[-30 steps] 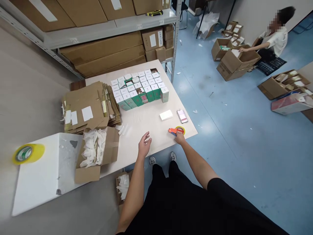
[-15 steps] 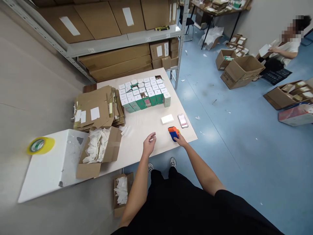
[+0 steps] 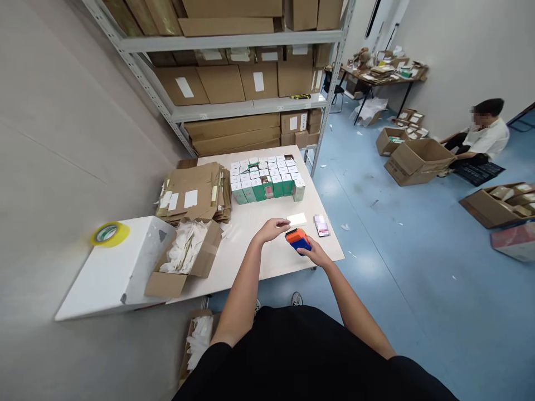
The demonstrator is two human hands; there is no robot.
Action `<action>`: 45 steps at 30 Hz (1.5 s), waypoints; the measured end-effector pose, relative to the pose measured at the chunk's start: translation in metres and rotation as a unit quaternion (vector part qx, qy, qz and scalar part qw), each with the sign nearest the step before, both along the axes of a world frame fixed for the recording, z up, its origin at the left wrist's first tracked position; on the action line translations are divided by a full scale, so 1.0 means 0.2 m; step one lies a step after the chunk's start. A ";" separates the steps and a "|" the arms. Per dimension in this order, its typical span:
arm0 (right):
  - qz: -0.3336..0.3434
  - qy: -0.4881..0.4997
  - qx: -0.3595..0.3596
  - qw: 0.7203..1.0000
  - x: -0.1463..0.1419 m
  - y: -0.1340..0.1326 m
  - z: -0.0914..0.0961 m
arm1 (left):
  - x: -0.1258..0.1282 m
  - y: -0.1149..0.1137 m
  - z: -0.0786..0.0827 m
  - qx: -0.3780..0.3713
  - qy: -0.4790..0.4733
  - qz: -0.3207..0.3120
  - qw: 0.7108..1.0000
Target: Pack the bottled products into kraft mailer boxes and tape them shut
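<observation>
In my right hand (image 3: 316, 252) is an orange-and-blue label gun (image 3: 298, 240), gripped from its right side above the table's front part. My left hand (image 3: 272, 229) reaches over the table with fingers stretched toward the left end of a small flat white box (image 3: 297, 219). Its fingertips are right by the box; whether they touch it I cannot tell. A phone-like flat item (image 3: 321, 225), partly blurred, lies to the right of the white box. Farther back, several white-and-green boxes (image 3: 267, 178) stand in tight rows, and some tops are open.
Flattened cardboard (image 3: 192, 189) is stacked at left, beside an open carton (image 3: 213, 250) of white paper. Yellow tape (image 3: 110, 234) sits on a white block (image 3: 104, 273). A metal shelf (image 3: 246, 109) with cartons stands behind. A person (image 3: 487, 133) sits at right near open boxes (image 3: 418, 161).
My left hand has moved right and forward to the white box. The label gun has turned slightly in my right hand. The camera view has tilted up, showing more of the shelf.
</observation>
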State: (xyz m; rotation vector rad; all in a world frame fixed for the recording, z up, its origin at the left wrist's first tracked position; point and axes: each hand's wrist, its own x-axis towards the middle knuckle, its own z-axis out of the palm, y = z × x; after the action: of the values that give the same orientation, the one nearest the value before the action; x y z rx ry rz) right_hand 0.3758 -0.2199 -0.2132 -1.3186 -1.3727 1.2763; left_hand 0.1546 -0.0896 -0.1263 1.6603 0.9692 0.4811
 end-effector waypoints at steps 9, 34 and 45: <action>0.016 0.020 -0.001 1.000 -0.10 0.04 0.06 | -0.08 0.04 0.08 0.034 -0.002 -0.027 0.999; 0.037 -0.009 0.016 0.999 -0.43 0.30 0.12 | -0.39 -0.01 0.19 0.370 0.119 0.186 0.902; -0.017 -0.021 -0.025 0.999 -0.78 0.33 0.03 | -0.76 0.03 0.35 0.341 0.042 0.208 0.916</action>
State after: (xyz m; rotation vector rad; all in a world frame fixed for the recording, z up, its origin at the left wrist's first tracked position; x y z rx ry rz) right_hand 0.2193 -0.1537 -0.2071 -1.4037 -1.3488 1.2758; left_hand 0.0024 -0.0841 -0.0568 2.0983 1.3227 1.1441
